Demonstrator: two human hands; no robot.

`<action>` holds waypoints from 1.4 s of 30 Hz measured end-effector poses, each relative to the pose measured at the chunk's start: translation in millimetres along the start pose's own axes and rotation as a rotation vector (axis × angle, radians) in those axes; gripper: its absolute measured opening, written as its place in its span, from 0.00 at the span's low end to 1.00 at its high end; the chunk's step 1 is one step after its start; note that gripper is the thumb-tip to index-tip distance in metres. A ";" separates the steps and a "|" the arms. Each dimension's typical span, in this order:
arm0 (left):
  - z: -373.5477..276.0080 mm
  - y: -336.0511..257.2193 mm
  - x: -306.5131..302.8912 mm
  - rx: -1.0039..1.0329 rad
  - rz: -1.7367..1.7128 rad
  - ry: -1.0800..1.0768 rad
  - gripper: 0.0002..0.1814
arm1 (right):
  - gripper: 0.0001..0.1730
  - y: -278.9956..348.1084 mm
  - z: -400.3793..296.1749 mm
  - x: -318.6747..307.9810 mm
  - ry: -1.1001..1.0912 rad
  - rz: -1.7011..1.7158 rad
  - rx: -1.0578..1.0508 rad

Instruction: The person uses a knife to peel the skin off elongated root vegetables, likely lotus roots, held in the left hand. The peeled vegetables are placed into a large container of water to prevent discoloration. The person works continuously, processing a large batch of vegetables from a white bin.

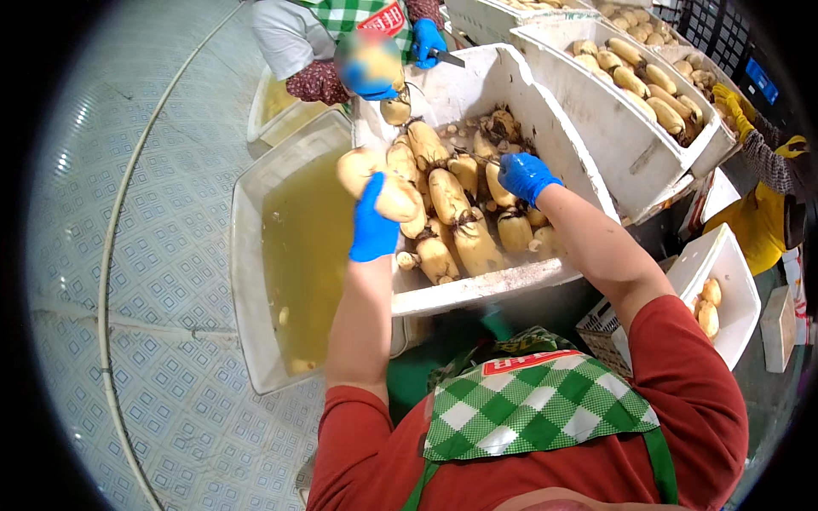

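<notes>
My left hand [372, 223], in a blue glove, grips a pale two-lobed lotus root [397, 199] above the left side of a white foam box [473, 289]. A knife [478, 156] is in my blue-gloved right hand [528, 178], its narrow dark blade pointing left over the box. Beneath both hands lie several lotus root segments [448, 195], many with dark fibrous joints. Small cut pieces and murky wet residue show between them. My fingers cover the knife's handle.
Left of the box stands a white tub [246, 274] of cloudy yellowish water. Across from me a co-worker's gloved hand [427, 43] holds a knife. Foam boxes [613, 108] of lotus roots stand at upper right, near another person's yellow glove [735, 108]. A hose [118, 211] crosses the patterned floor.
</notes>
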State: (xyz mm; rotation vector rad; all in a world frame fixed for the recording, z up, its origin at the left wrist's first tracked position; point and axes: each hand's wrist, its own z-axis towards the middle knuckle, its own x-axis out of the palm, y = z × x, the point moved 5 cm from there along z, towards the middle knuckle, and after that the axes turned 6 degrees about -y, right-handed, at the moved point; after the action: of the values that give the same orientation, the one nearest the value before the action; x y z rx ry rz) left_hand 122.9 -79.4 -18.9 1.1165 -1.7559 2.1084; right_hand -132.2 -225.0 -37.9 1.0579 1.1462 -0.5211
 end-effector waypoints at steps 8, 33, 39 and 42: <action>-37.3 -89.8 -121.1 -0.037 -0.184 0.032 0.25 | 0.11 -23.7 -14.4 -37.0 -0.219 0.145 0.034; -190.3 80.1 -395.0 -1.030 1.918 -0.101 0.45 | 0.19 -52.2 -111.3 -44.8 -0.028 0.039 0.206; -205.2 100.6 -422.7 -1.022 1.919 -0.059 0.43 | 0.23 -30.8 -113.9 -49.0 0.111 0.313 0.422; -208.3 112.4 -438.0 -0.962 1.924 -0.009 0.37 | 0.23 -48.6 -110.6 -37.9 0.100 0.304 0.361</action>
State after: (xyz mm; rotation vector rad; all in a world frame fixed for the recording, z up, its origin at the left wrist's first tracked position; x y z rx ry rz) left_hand 277.5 215.3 -389.3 -1.3380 -3.5893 0.7284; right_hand -237.6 -155.9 -26.8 1.5564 0.9732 -0.4452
